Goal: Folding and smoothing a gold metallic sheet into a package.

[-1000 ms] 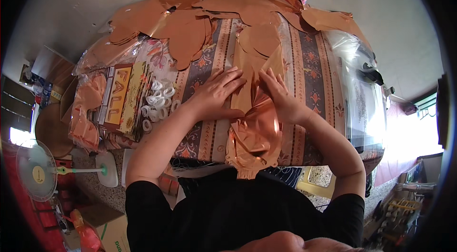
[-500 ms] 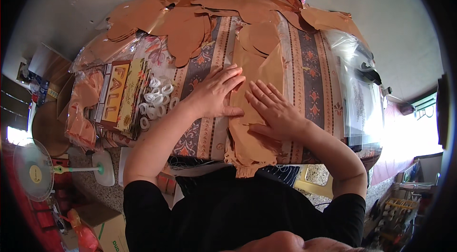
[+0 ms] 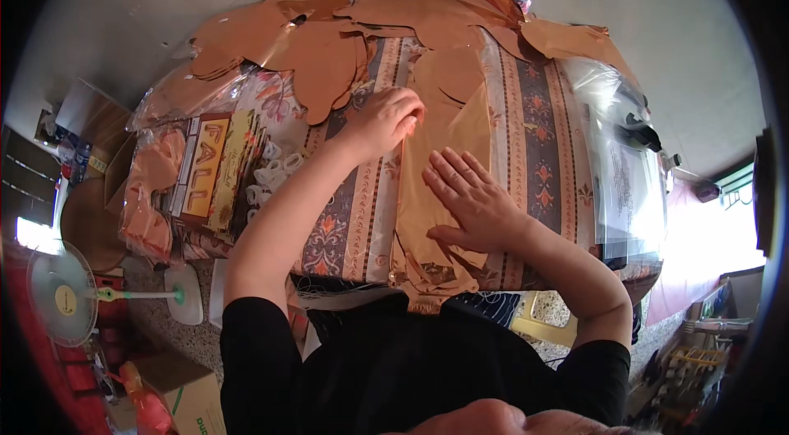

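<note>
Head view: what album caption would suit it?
Right fingers spread across a coppery sheet, left fingers curled at its left edge, on a patterned tablecloth.

The right hand (image 3: 483, 209) lies flat on gold foil (image 3: 448, 127), left hand (image 3: 385, 121) at its edge

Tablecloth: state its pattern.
The tablecloth has stripes, some grey with orange floral motifs; the head view shows it best.

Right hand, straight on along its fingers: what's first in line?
Likely the left hand, its fingers curled: the right hand points forward-left toward it across the long copper-coloured foil-like sheet. Height is unclear from one view, so it might slide underneath.
</note>
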The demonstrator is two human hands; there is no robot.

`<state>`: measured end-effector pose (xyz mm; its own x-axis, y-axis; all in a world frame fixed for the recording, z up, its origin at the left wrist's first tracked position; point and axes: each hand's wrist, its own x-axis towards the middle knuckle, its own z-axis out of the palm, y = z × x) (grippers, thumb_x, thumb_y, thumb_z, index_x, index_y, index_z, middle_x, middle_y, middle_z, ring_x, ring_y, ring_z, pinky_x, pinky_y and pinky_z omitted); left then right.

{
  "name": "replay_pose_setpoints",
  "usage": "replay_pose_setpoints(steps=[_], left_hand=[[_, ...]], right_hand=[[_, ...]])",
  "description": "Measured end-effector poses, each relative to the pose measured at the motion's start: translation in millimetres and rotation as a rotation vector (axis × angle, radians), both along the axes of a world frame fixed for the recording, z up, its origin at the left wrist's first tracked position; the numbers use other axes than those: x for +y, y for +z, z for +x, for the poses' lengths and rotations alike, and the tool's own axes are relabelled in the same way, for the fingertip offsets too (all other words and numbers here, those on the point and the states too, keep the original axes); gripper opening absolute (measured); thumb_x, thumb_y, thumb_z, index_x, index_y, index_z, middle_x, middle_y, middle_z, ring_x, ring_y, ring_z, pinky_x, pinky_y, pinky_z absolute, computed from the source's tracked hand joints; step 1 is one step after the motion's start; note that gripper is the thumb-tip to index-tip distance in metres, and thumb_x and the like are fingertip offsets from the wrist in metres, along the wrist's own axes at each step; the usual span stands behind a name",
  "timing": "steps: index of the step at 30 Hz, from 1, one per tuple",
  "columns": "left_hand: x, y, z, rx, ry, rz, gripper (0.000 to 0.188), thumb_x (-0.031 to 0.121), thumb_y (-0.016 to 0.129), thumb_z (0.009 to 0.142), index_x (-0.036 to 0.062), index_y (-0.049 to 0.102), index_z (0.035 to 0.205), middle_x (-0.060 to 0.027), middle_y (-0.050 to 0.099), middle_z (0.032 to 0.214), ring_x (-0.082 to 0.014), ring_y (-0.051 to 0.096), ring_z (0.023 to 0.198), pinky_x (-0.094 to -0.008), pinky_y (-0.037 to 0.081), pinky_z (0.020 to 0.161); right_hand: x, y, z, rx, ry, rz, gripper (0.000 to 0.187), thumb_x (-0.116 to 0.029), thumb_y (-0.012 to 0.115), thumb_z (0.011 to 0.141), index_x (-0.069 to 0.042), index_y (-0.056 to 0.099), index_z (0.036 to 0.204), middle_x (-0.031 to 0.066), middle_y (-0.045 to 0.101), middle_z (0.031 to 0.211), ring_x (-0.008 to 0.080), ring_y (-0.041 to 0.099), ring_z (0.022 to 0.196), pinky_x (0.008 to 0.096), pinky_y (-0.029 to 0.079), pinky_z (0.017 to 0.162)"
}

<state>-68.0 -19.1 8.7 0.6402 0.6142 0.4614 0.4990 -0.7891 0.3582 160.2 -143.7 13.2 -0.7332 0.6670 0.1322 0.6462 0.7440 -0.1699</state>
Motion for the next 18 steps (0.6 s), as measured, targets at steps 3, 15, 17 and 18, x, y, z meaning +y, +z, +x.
replay_pose_setpoints(steps=[3,15,17,18], left_hand=[[20,-3,1,-0.013,0.012,0.023,0.015,0.007,0.058,0.088,0.0027,0.059,0.103,-0.0100,0.060,0.108,-0.0295,0.057,0.104,-0.0401,0.046,0.092],[-44,19,1,0.243,0.054,-0.053,0.031,0.016,0.062,0.091,0.0017,0.059,0.117,-0.0129,0.057,0.126,-0.0279,0.054,0.120,-0.0399,0.043,0.101],[-79,13,-12,0.205,-0.080,0.016,0.037,0.018,0.063,0.090,0.0007,0.058,0.122,-0.0148,0.056,0.131,-0.0262,0.051,0.126,-0.0415,0.040,0.106],[-95,13,-17,0.264,-0.066,-0.011,0.044,0.025,0.059,0.094,0.0000,0.052,0.130,-0.0159,0.050,0.138,-0.0264,0.044,0.132,-0.0440,0.034,0.110]], right_hand=[[0,-2,-1,0.006,0.002,0.004,0.082,-0.057,0.049,0.091,-0.001,0.030,0.147,0.0220,0.025,0.154,0.0358,0.018,0.146,0.0471,0.011,0.119],[0,-3,0,-0.008,-0.002,0.009,0.083,-0.058,0.049,0.091,0.000,0.030,0.148,0.0226,0.026,0.154,0.0361,0.019,0.146,0.0472,0.011,0.119],[1,-2,-2,0.010,-0.007,0.021,0.083,-0.057,0.050,0.090,0.000,0.029,0.148,0.0233,0.027,0.153,0.0362,0.019,0.146,0.0475,0.012,0.119],[1,-1,-1,0.033,0.008,0.031,0.084,-0.056,0.051,0.090,0.001,0.029,0.148,0.0235,0.027,0.153,0.0364,0.020,0.145,0.0476,0.012,0.119]])
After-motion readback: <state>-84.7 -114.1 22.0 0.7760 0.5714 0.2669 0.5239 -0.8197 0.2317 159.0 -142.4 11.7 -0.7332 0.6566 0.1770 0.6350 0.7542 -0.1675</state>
